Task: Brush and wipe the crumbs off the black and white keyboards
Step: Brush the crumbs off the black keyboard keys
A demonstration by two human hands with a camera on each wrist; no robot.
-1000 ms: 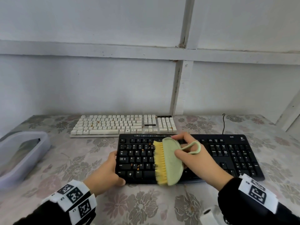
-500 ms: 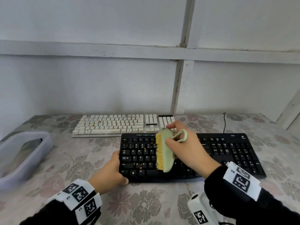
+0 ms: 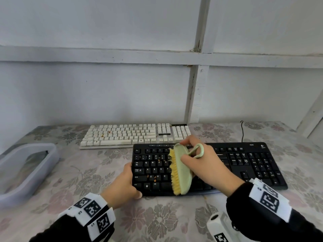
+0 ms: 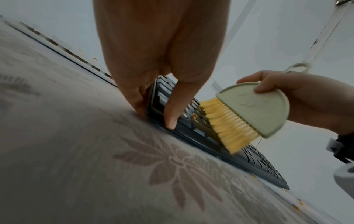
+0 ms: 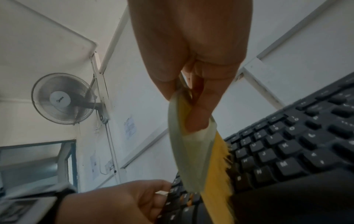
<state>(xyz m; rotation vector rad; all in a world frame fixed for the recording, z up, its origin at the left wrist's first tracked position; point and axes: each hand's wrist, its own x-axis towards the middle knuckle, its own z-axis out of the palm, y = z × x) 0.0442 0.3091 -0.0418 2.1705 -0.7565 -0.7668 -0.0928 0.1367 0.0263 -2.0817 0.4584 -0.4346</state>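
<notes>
Black keyboard lies near the front of the floral tablecloth, with orange crumbs scattered over its left-hand keys. Right hand grasps a pale green brush, thumb and fingers pinching its body, yellow bristles touching the keys. Left hand grips the keyboard's near-left corner, thumb on top. White keyboard sits just behind, also crumbed. Far left stands a translucent plastic container; its contents are unclear.
</notes>
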